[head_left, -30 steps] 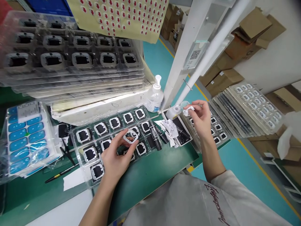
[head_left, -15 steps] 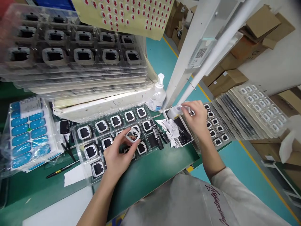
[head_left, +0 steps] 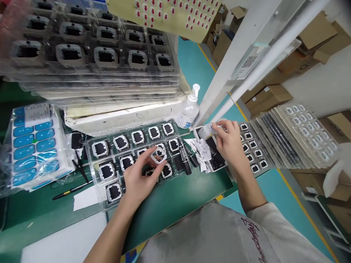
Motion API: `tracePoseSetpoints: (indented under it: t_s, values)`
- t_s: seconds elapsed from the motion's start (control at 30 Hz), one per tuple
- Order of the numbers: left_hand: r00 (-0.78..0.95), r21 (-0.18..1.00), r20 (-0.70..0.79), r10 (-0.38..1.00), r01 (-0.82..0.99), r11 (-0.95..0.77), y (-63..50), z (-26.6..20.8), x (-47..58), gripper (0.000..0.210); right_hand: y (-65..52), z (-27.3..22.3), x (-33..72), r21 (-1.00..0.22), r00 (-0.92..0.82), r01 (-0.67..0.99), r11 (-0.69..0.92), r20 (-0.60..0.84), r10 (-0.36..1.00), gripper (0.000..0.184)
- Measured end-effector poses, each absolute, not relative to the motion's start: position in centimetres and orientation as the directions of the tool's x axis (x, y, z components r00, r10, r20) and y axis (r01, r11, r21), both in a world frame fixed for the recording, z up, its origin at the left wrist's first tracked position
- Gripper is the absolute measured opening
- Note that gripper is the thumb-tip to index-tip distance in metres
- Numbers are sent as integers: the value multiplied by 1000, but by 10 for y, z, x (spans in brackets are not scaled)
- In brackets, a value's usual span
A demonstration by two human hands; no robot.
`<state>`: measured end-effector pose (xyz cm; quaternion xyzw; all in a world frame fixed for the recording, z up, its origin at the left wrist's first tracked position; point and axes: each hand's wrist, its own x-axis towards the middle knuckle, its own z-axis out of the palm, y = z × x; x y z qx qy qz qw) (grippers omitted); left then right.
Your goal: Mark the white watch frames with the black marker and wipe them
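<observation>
A pale, rounded-square plastic frame (head_left: 158, 155) is pinched between the thumb and fingers of my left hand (head_left: 141, 177), tilted above the clear tray (head_left: 102, 202). Similar frames with black centres (head_left: 113, 192) sit in the tray's pockets. My right hand (head_left: 229, 140) is at the top of a small whitish bottle (head_left: 205, 131), which leans in view inside a shallow white box (head_left: 219, 168). Its fingertips are pressed together there, and whatever they hold is hidden. Crumpled white paper (head_left: 203, 150) and black marker pens (head_left: 185, 159) lie beside the box.
Stacked trays of frames (head_left: 105, 58) rise at the back left. A pump bottle (head_left: 188, 109) stands near the white post (head_left: 233, 62). Blue stickers in plastic (head_left: 34, 142), tweezers (head_left: 80, 170) and a pen (head_left: 67, 191) lie left. More trays (head_left: 285, 140) stand right.
The view has shifted slightly. My right fingers have closed in at the bottle's top, and the whitish scrap seen between them no longer shows. My left hand keeps its hold on the frame.
</observation>
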<state>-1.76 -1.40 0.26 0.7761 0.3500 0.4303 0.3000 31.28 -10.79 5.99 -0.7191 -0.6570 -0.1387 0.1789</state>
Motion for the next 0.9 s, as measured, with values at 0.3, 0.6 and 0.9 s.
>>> tracePoseSetpoints:
  t_s: [0.3, 0.6, 0.9]
  values:
    - [392, 776, 458, 798, 262, -573, -16, 5, -16, 52, -112, 59, 308, 92, 97, 985, -145, 398, 912, 52]
    - [381, 770, 493, 782, 228, -596, -17, 10, -15, 52, -111, 62, 307, 139, 90, 978, -158, 403, 911, 49]
    - [391, 776, 491, 779, 210, -594, -17, 9, -16, 52, -109, 65, 308, 166, 74, 974, -152, 400, 913, 47]
